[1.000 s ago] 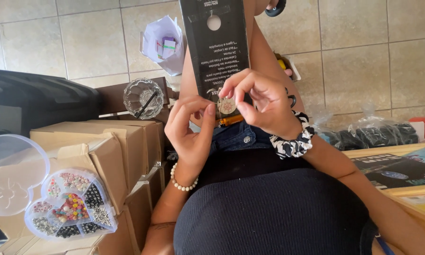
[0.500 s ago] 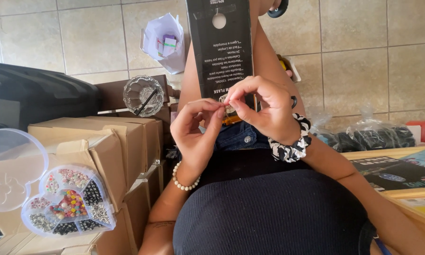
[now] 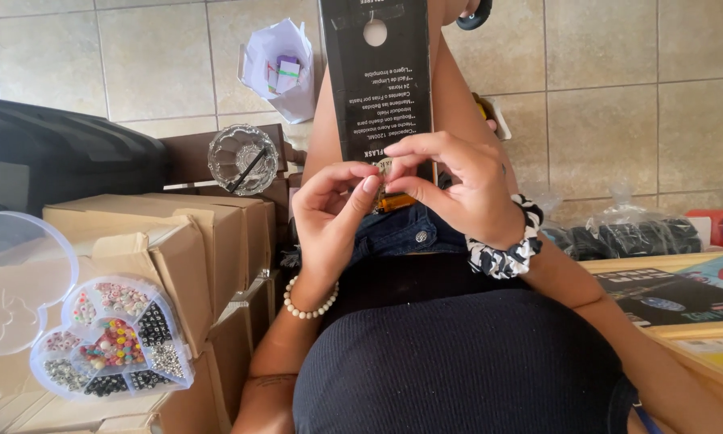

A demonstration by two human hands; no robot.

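From the head camera, my left hand (image 3: 333, 221) and right hand (image 3: 458, 189) now meet fingertip to fingertip — a second ago they were slightly apart — pinching something too small to make out, so the fine work is under way. Both pinches are closed in front of the tall black box (image 3: 381, 76) standing on my lap. Off to my left, the heart-shaped bead case (image 3: 108, 337) lies open on cardboard boxes (image 3: 176, 233) — well apart. A glass dish (image 3: 241, 158) sits beyond.

Home craft corner, tiled floor (image 3: 618, 88), stacked cardboard boxes (image 3: 160, 241), heart-shaped bead organiser (image 3: 112, 337)
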